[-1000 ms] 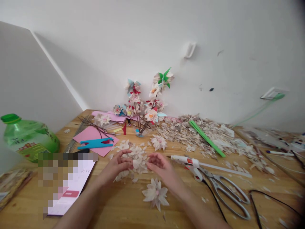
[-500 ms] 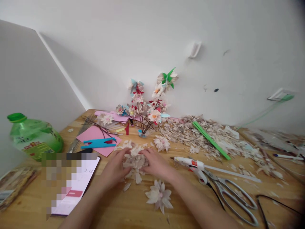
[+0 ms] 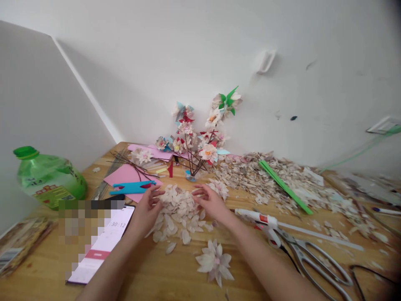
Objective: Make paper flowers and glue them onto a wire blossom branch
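A heap of pale loose paper petals (image 3: 180,211) lies on the wooden table (image 3: 156,271). My left hand (image 3: 147,209) rests at the heap's left edge, fingers apart and touching the petals. My right hand (image 3: 210,201) lies on the heap's right edge, fingers spread, palm down. Neither hand grips anything. A finished paper flower (image 3: 215,261) lies nearer me, apart from both hands. Another paper flower (image 3: 221,188) sits just behind my right hand.
A phone (image 3: 102,242) lies left of my left arm, a green bottle (image 3: 46,177) farther left. Glue gun (image 3: 258,219) and scissors (image 3: 316,261) lie to the right. A bouquet of paper flowers (image 3: 200,133) stands against the wall, with pink paper (image 3: 130,175), a green strip (image 3: 283,186) and paper scraps (image 3: 275,175).
My hands pressed the petals together half a second ago; now they have moved apart to the heap's sides and the petals lie spread wider. The view has shifted slightly.
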{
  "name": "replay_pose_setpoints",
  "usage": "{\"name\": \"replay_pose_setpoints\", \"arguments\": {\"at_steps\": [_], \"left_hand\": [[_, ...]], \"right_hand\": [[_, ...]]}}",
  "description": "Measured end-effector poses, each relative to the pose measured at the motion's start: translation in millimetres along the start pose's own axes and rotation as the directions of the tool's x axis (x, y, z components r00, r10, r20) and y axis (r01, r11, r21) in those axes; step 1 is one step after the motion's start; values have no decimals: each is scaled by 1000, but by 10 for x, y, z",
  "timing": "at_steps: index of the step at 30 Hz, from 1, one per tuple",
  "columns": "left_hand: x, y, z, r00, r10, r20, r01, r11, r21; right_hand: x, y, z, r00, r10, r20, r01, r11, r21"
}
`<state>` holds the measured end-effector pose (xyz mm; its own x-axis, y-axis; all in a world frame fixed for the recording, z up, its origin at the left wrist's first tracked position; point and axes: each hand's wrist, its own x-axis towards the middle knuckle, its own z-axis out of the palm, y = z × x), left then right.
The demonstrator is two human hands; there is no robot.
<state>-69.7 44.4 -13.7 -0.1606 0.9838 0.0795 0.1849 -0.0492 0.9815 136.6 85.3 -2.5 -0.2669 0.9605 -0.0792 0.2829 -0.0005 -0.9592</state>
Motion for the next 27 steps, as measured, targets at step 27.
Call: {"name": "replay_pose_setpoints", "arguments": {"at_steps": [27], "left_hand": [[-116,118,89,998,49,-29,-39,957,286]], "right_hand": [[-154,33,-9,977,30,210,-108,922,373]]}}
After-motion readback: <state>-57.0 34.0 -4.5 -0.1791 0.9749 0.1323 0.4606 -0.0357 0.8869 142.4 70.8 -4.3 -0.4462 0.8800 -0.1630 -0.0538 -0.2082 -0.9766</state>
